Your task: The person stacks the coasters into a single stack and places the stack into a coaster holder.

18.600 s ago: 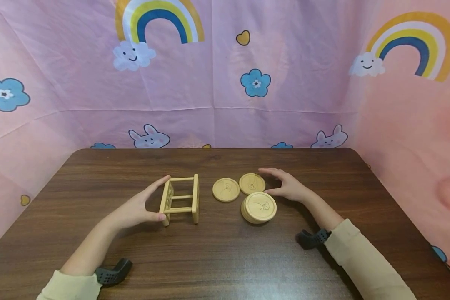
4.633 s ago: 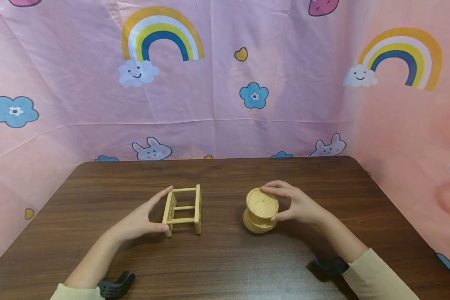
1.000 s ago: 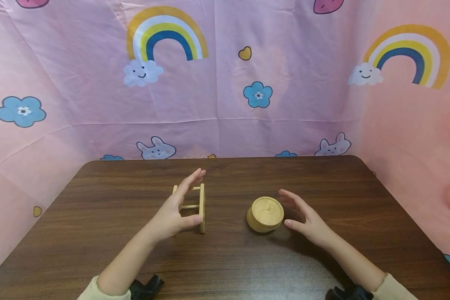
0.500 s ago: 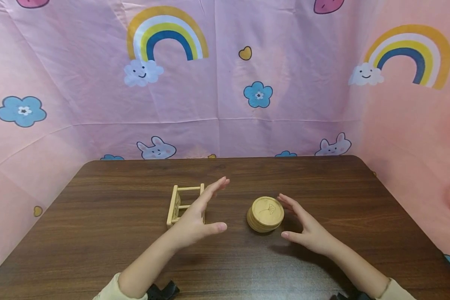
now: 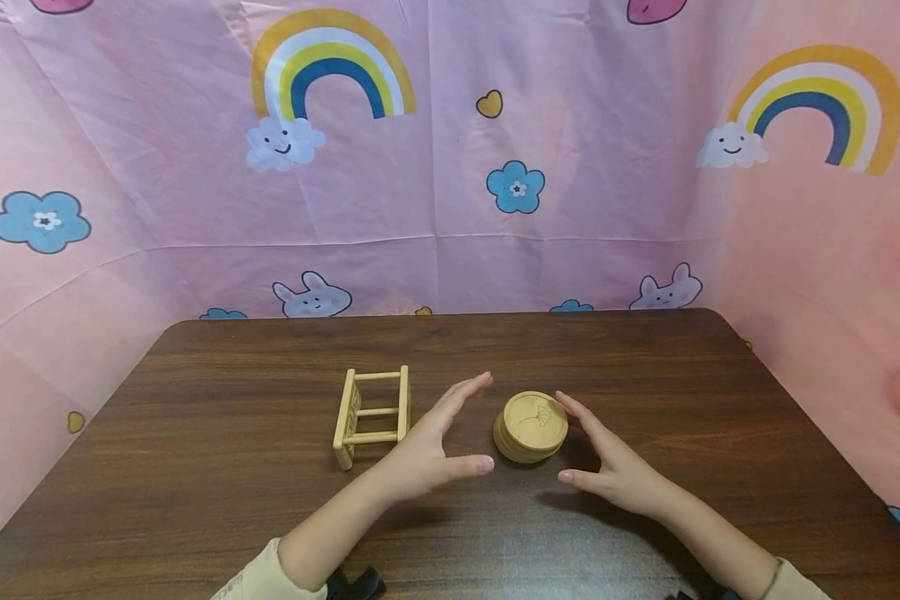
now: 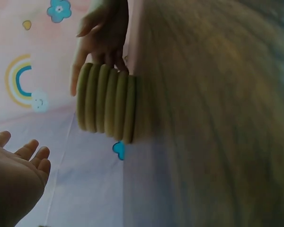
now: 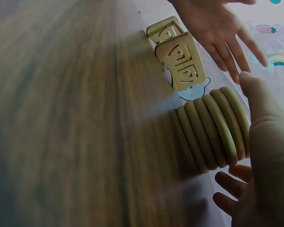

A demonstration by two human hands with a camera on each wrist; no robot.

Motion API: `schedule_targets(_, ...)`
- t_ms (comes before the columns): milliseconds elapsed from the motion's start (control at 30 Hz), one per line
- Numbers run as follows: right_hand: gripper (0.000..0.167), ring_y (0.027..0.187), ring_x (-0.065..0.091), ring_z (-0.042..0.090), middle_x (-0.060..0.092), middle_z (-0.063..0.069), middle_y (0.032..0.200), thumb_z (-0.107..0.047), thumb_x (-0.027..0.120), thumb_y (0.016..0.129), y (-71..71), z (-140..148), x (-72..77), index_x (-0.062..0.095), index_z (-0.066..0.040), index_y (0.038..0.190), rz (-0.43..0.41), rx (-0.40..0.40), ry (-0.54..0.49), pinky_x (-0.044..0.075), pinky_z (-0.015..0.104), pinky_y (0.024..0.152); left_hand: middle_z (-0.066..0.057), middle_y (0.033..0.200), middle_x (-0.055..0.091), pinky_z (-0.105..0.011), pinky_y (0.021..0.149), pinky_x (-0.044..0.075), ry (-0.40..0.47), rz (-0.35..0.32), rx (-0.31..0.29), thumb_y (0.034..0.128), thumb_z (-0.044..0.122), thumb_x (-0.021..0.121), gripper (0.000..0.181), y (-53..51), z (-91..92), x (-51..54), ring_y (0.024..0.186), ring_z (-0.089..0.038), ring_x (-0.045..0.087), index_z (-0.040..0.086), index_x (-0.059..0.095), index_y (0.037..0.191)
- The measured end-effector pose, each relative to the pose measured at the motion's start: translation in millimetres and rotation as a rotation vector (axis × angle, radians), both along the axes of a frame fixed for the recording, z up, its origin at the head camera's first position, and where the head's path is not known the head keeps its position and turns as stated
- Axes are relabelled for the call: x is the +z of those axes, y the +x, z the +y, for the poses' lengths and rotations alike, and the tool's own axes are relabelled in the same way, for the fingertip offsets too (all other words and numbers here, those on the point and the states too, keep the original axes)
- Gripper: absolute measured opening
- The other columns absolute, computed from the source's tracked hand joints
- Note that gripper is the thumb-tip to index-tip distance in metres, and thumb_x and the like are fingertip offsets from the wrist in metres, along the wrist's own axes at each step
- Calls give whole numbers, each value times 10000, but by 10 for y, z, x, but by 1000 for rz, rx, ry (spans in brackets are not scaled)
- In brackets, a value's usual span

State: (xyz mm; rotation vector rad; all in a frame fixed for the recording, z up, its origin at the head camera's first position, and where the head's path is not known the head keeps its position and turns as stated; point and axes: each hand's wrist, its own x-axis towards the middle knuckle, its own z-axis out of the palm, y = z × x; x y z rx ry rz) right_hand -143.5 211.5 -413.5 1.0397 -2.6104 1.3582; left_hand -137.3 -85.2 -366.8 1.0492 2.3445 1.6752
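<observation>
A stack of several round wooden coasters stands on the table, a ginkgo leaf engraved on its top one. My left hand is held just left of it, fingers straight and thumb apart, holding nothing. On the other side my right hand spreads thumb and fingers around the stack's right edge; whether its fingertips touch the wood I cannot tell. Behind my left hand stands a wooden coaster holder with slotted end panels, seen in the right wrist view as a cut-out panel. The coasters appear slightly uneven in the left wrist view.
The dark brown wooden table extends around both hands. A pink and purple cloth printed with rainbows and flowers hangs behind and beside it. Dark wrist devices sit below the sleeves.
Loose coasters seen earlier beside the stack are now on it; the right hand has let go of the last. My left hand has left the holder and moved right to the stack.
</observation>
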Motion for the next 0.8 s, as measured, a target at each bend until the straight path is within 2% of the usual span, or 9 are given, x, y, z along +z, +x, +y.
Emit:
schedule_targets(100, 915, 1308, 365, 282, 363, 110, 1469, -121, 759, 819, 3, -5, -11, 184, -100, 1531, -6, -8, 4, 286, 269, 1060, 73, 1512, 285, -540, 1087, 208, -26, -17, 12, 829, 321, 739, 835, -20, 61, -39, 1387, -155, 234, 318, 255, 1509)
schedule_targets(233, 917, 1284, 388, 242, 363, 96, 1470, -122, 760, 819, 3, -15, -31, 182, -101, 1531, -9, -13, 11, 339, 427, 1031, 61, 1505, 297, -536, 1084, 220, -41, -34, 21, 828, 303, 741, 832, -48, 135, -75, 1378, -151, 247, 328, 257, 1505)
schedule_targets(433, 932, 1272, 404, 271, 380, 97, 1455, -141, 763, 820, 3, -34, -55, 170, -157, 1538, -26, -26, 13, 324, 550, 1006, 69, 1491, 304, -512, 1081, 237, -65, -62, 38, 829, 343, 735, 835, -101, 226, -153, 1359, -138, 266, 324, 249, 1507)
schedule_targets(600, 921, 1274, 401, 317, 378, 129, 1452, -144, 762, 823, 2, -52, -58, 176, -112, 1532, -57, -27, -9, 290, 604, 1005, 50, 1492, 306, -528, 1074, 238, -89, -78, 49, 827, 385, 725, 842, -139, 266, -228, 1359, -161, 271, 304, 244, 1513)
schedule_targets(800, 937, 1305, 360, 334, 353, 143, 1472, -169, 776, 812, -9, -72, -88, 178, -130, 1533, -63, -31, -16, 241, 620, 1027, 19, 1500, 308, -528, 1073, 243, -120, -91, 65, 831, 426, 715, 848, -180, 308, -294, 1369, -181, 270, 270, 245, 1519)
